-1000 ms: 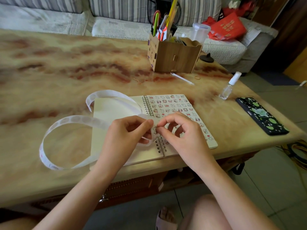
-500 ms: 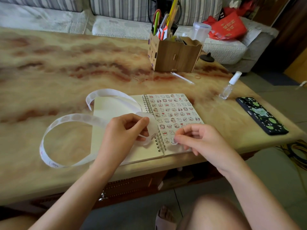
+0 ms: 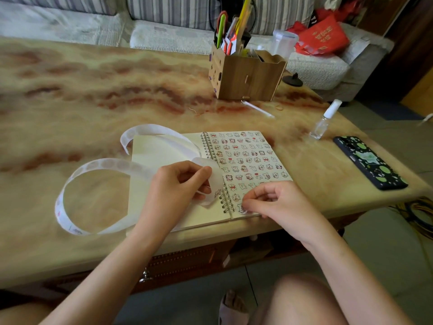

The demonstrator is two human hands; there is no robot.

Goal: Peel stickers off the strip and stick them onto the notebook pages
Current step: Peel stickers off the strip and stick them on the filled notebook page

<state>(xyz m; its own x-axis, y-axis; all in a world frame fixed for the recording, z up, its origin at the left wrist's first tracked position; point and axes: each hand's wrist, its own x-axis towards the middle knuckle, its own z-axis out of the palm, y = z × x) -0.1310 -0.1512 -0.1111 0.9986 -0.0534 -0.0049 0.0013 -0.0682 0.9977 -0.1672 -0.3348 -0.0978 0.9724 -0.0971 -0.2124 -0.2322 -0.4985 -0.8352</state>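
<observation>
Left hand still pinching the long white paper strip, the right hand has carried a small cartoon sticker, pinched in curled fingertips, onto the spiral notebook at its near edge, nearly stuck.

Strip loops block left; bare table beyond notebook.

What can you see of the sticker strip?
The strip is a long white papery backing band, curled in loose loops on the table and across the blank left page of the notebook. Round bare patches dot it; a few stickers sit on its near-left bend. The left hand pinches it beside the spiral binding.
</observation>
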